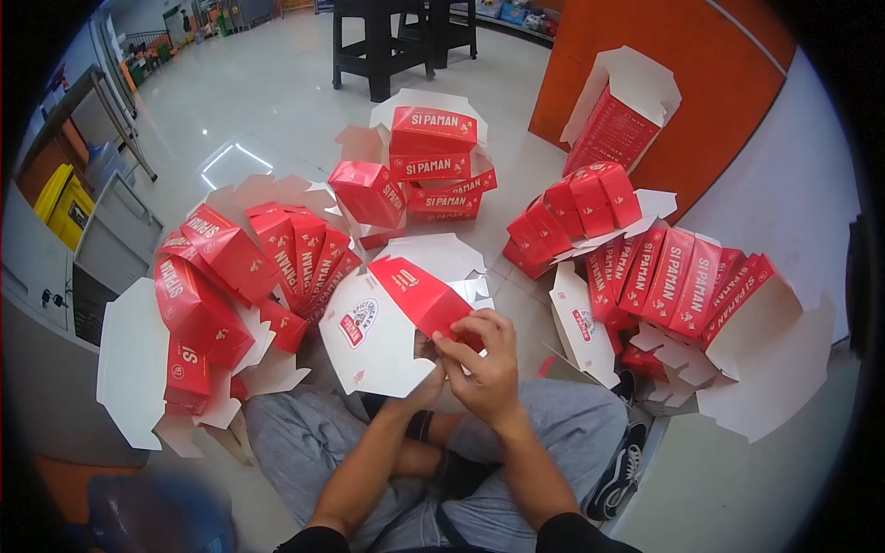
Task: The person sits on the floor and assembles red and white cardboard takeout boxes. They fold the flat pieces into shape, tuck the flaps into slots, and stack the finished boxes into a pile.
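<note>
A red-and-white folding carton (406, 309) is being held above the person's lap, its white lid flap hanging open to the left. The right hand (484, 364) is closing on the carton's near red end, fingers curled and thumb pressing the edge. The left hand (426, 382) is lying mostly hidden beneath the carton and the right hand; its grip cannot be told. Finished red cartons are surrounding the person on the pale floor (249, 111): a leaning row at left (249, 267), a stack ahead (429, 166), and a row at right (682, 281) lying in a larger open white-lined carton (774, 355).
</note>
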Available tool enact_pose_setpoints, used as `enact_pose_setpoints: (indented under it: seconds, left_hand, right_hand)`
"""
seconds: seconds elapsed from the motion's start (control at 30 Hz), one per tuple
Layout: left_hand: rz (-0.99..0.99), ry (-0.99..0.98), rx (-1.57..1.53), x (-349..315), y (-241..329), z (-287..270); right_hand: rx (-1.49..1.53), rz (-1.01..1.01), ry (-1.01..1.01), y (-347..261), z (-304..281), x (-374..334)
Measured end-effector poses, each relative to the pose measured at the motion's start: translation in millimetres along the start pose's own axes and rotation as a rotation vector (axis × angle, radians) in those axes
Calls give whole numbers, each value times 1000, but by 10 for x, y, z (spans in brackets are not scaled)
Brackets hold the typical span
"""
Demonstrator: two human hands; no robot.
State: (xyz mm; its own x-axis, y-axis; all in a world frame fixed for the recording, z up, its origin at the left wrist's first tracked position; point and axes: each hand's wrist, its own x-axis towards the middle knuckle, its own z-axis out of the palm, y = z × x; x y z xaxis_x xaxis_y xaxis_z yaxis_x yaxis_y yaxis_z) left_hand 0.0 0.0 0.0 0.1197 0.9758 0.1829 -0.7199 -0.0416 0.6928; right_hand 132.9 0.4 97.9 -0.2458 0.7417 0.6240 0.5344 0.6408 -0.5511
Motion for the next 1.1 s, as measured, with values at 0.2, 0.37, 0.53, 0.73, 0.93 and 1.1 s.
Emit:
enact_pose_setpoints:
  seconds: [0.2,0.37,0.53,0.73,0.93,1.1]
  left_hand:
    - [-254,-21,-131,12,451,289]
    - [-37,-9,474,-10,486,71]
    - [-177,215,390,44,572,386]
    - [548,402,1561,171,555,387]
    - [415,735,985,253,415,274]
    - [368,449,902,288,464,41]
  right_hand:
    - [125,36,-16,47,-212,67]
    - [218,9,9,37,-251,139]
    - [140,48,134,111,-105,31]
    - [99,306,613,435,4,9]
    - [590,674,794,602,129,-77]
    - [426,745,709,816,481,-278]
